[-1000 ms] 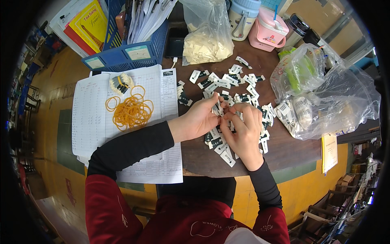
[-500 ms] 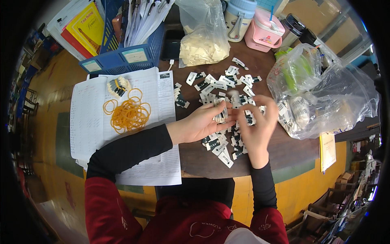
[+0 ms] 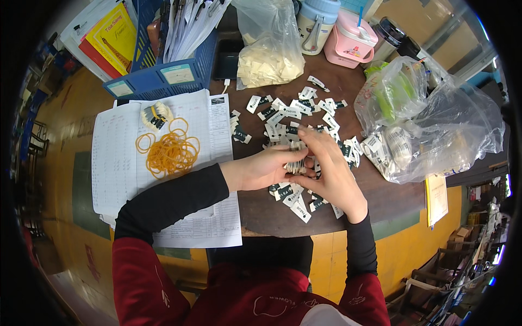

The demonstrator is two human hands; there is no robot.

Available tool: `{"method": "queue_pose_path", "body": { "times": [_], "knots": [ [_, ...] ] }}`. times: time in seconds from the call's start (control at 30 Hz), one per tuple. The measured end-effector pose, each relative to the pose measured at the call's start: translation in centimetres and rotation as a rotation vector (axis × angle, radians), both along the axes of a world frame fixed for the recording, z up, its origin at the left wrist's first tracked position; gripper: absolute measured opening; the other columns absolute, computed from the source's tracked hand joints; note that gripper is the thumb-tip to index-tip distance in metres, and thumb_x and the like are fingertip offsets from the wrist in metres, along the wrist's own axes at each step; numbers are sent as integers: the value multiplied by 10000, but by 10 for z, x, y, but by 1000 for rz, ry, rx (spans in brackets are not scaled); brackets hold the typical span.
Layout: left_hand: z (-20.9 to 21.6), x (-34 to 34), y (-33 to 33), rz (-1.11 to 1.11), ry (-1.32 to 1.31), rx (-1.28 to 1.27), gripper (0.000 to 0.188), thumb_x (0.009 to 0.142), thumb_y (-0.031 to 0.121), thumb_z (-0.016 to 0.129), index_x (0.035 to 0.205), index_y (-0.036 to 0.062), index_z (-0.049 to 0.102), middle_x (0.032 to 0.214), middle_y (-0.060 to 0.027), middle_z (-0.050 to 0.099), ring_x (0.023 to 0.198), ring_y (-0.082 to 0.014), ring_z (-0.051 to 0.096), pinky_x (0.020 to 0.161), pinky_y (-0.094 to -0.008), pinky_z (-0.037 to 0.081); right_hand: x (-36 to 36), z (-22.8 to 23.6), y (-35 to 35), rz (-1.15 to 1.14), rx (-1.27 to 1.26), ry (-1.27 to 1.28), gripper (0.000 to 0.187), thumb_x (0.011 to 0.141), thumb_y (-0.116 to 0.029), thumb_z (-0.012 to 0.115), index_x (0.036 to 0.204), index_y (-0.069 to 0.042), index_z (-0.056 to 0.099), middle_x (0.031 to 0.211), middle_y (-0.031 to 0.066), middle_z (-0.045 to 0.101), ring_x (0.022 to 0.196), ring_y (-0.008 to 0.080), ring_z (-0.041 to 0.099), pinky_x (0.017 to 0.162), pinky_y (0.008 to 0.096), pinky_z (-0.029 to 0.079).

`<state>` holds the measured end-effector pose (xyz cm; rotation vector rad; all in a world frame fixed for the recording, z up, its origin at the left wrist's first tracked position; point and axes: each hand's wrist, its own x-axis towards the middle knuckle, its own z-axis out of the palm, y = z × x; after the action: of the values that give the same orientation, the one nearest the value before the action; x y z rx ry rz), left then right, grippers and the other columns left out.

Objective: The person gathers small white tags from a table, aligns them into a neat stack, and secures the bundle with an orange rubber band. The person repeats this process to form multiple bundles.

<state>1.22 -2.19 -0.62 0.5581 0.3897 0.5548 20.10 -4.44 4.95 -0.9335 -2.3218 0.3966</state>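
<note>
My left hand grips a small stack of black-and-white paper tags, held on edge over the dark wooden table. My right hand lies over the same stack, fingers pressing its top and far side. Several loose tags of the same kind lie scattered on the table beyond and under both hands. A heap of orange rubber bands rests on printed paper sheets to the left, beside a bundled stack of tags.
A blue plastic basket with papers stands at the back left. A clear bag of cream paper pieces sits behind the tags. Crumpled clear bags holding more tags lie on the right. A pink lunch box and flasks stand at the back.
My right hand went out to the loose tags, then came back onto the stack in my left hand. My left hand has stayed roughly in place.
</note>
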Motion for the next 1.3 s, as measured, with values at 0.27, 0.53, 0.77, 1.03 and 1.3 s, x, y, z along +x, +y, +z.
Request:
{"method": "queue_pose_path", "body": {
  "times": [0.27,0.53,0.77,1.03,1.3],
  "knots": [
    [-1,-1,0,-20,-56,49,259,1053,190,490,1284,75,518,1167,-51,572,1086,-172,590,936,-369,506,-6,-1,0,47,-131,94,816,680,-72,823,1424,-146,497,1203,124,588,1050,319,596,894,403,499],
    [1,-3,2,19,-81,-13,225,1050,215,500,1235,89,519,1087,-38,564,1030,-160,584,922,-347,508,-10,9,-2,23,-188,92,767,721,-47,795,1424,-144,503,1310,142,549,1127,334,583,900,394,509],
    [25,-59,19,106,-210,-169,297,1070,321,446,1206,63,503,1021,-29,521,949,-141,520,890,-285,489,21,33,11,-233,-110,121,419,823,-40,728,1225,-21,612,1165,160,635,1090,340,615,932,384,488],
    [13,-74,6,236,-56,-233,304,1067,304,469,1198,31,484,975,-14,456,898,-105,466,829,-254,455,13,0,4,-544,-383,-8,230,845,-154,751,959,27,668,888,127,634,770,231,613,701,337,482],
    [13,-77,4,181,-132,-263,310,1062,319,473,1217,50,486,916,6,448,790,-108,391,753,-234,397,-7,1,8,-592,-338,-69,222,792,-104,773,952,14,674,855,118,610,796,262,623,711,361,485]
  ]
}}
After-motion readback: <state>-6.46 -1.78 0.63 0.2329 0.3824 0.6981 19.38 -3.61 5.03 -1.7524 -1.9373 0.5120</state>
